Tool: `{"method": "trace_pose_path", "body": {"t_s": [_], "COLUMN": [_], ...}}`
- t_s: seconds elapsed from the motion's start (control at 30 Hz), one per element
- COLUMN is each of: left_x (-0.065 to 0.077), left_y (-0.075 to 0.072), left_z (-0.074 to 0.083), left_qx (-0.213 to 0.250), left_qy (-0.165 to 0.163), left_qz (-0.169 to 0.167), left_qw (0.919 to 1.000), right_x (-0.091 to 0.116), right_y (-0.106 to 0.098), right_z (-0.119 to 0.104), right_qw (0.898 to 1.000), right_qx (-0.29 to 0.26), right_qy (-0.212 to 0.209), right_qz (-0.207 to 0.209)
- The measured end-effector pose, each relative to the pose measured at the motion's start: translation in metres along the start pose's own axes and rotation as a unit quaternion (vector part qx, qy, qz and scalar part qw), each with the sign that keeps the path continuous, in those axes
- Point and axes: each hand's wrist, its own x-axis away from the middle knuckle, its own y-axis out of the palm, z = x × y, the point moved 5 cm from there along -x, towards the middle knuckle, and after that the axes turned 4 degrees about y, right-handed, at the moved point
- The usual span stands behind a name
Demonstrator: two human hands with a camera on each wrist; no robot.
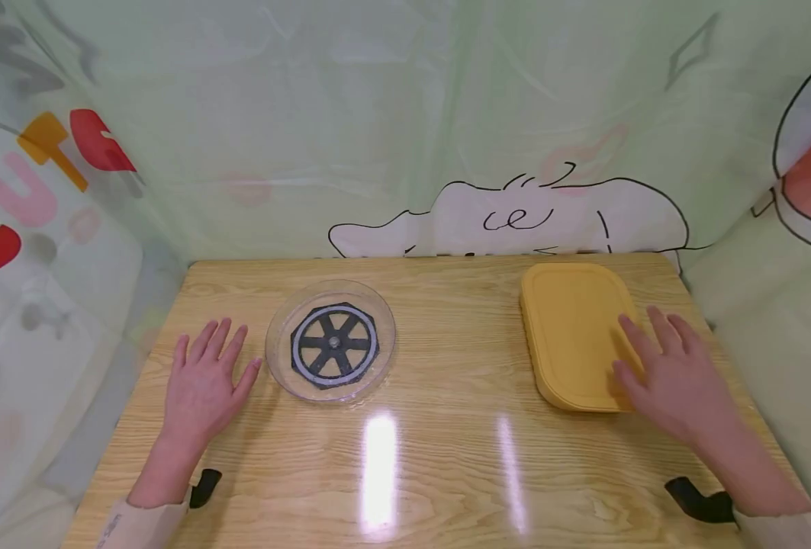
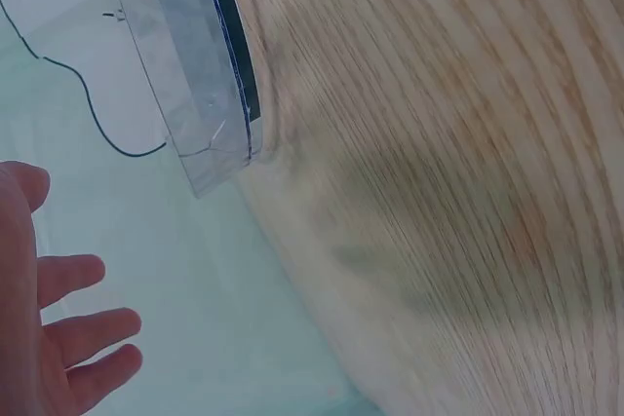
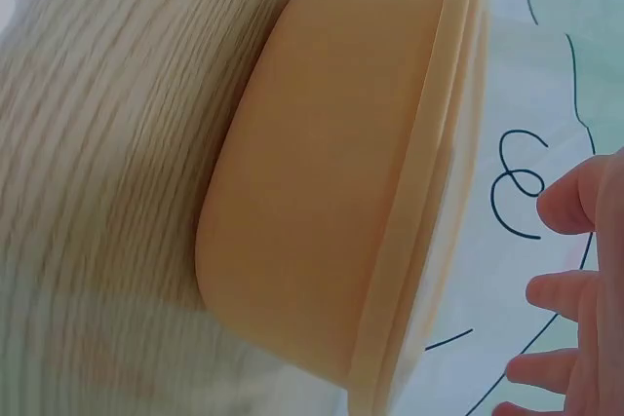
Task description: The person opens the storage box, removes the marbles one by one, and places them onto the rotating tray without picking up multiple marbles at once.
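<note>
A round clear dish point(image 1: 382, 362) stands on the left half of the table, with a dark spoked wheel-like piece point(image 1: 335, 343) showing in its middle; whether that piece lies inside or under it I cannot tell. Just left of the dish is my left hand point(image 1: 202, 389), its fingers spread and holding nothing. On the right stands a yellow lidded box point(image 1: 573, 335), its lid on; its side fills much of the right wrist view. My right hand point(image 1: 676, 377) hovers over the box's right edge with fingers spread, apart from the lid in the right wrist view.
Both things stand on a wood-grain table point(image 1: 446, 457) with bright light reflections near the front. Behind it hangs a pale green curtain point(image 1: 309, 137) with cartoon drawings, and similar sheets close in the left and right sides.
</note>
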Motion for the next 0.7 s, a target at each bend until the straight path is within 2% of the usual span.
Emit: {"method": "trace_pose_path", "body": {"t_s": [0.2,0.37,0.53,0.7], "left_x": [0.001,0.003,0.006,0.009], "left_y": [0.000,0.002,0.010,0.020], "left_z": [0.003,0.003,0.000,0.000], "left_qx": [0.011,0.032,0.062,0.133], "left_qy": [-0.006,-0.026,-0.073,-0.135], "left_qz": [0.016,0.015,-0.025,-0.064], "left_qw": [0.9998,0.9990,0.9951,0.9798], "right_x": [0.003,0.004,0.004,0.005], "right_y": [0.005,0.006,0.005,0.009], "right_z": [-0.002,-0.009,-0.021,-0.037], "right_qw": [0.998,0.994,0.986,0.977], "right_qx": [-0.061,-0.105,-0.157,-0.196], "right_qy": [0.014,0.024,0.017,0.008], "right_qz": [-0.001,0.015,0.054,0.088]}}
